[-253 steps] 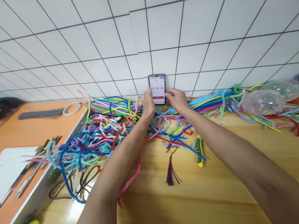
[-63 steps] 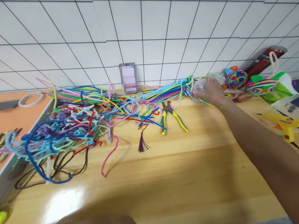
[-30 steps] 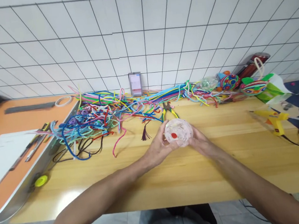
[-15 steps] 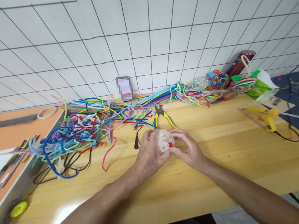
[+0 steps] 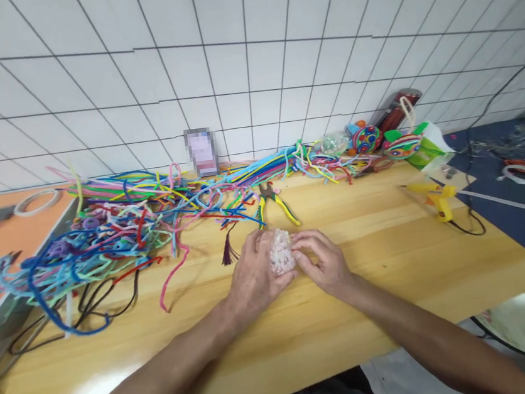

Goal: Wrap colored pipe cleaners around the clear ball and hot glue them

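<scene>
A clear, whitish, bumpy ball (image 5: 281, 253) is held above the middle of the table. My left hand (image 5: 253, 272) wraps round its left side, with the thumb along the bottom. At the ball's right side, my right hand (image 5: 323, 259) pinches thumb and fingertips together, and a bit of a small red bead (image 5: 295, 252) shows between them. Whether the bead is fixed to the ball, I cannot tell. Just beyond the hands lie pliers (image 5: 275, 205) with yellow-and-green handles, jaws away from me. A dark purple tassel (image 5: 228, 249) rests left of the pliers.
Tangled pipe cleaners (image 5: 101, 240) cover the left and back of the wooden table (image 5: 395, 283). A phone (image 5: 202, 153) leans on the tiled wall. To the right lies a yellow glue gun (image 5: 438, 199) with its cord. Colourful decorated balls (image 5: 367, 139) sit at the back right.
My view has shifted to the right. The right fingertips have closed over the red bead, which showed more fully before. The left hand keeps its hold on the ball.
</scene>
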`<state>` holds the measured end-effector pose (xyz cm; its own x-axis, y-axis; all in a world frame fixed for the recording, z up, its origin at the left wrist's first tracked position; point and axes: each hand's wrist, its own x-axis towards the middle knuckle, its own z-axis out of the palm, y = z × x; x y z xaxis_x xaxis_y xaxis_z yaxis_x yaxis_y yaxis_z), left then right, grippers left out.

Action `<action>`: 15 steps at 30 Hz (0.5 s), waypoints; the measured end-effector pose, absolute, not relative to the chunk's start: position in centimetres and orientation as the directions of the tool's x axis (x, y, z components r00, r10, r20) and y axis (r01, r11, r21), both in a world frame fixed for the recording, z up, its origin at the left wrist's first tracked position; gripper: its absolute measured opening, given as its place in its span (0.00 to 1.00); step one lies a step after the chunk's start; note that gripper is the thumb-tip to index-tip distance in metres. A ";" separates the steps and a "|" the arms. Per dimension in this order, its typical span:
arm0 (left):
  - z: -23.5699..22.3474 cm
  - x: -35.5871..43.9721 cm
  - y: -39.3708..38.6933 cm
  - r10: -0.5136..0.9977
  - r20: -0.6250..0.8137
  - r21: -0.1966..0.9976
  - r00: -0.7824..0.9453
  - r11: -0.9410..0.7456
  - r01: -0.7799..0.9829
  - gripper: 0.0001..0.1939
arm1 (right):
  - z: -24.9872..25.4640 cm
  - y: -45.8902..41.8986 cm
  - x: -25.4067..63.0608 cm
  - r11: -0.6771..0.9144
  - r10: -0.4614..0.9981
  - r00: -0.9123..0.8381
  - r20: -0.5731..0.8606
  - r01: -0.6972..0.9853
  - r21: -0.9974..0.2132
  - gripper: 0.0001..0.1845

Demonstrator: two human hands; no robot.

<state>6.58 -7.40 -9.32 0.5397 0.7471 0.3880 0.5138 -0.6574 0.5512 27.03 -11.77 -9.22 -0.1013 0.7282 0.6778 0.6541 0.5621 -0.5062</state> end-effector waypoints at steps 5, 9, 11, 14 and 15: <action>-9.6 6.7 -7.7 0.770 0.408 0.532 0.491 -0.637 0.558 0.43 | -9.1 -12.1 26.6 0.502 0.731 -0.152 0.665 0.780 -0.373 0.10; -9.7 6.6 -7.8 0.746 0.440 0.512 0.499 -0.665 0.543 0.45 | -8.9 -12.4 26.3 0.474 0.744 -0.167 0.647 0.815 -0.334 0.08; -9.7 6.5 -7.8 0.719 0.454 0.500 0.526 -0.694 0.518 0.45 | -8.7 -12.5 26.4 0.484 0.750 -0.163 0.641 0.795 -0.365 0.07; -9.8 6.3 -7.8 0.681 0.480 0.483 0.553 -0.731 0.481 0.43 | -8.3 -12.6 27.0 0.507 0.785 -0.167 0.596 0.727 -0.464 0.04; -9.9 6.3 -7.8 0.676 0.493 0.478 0.548 -0.736 0.479 0.42 | -8.1 -12.5 27.4 0.505 0.807 -0.175 0.565 0.701 -0.504 0.04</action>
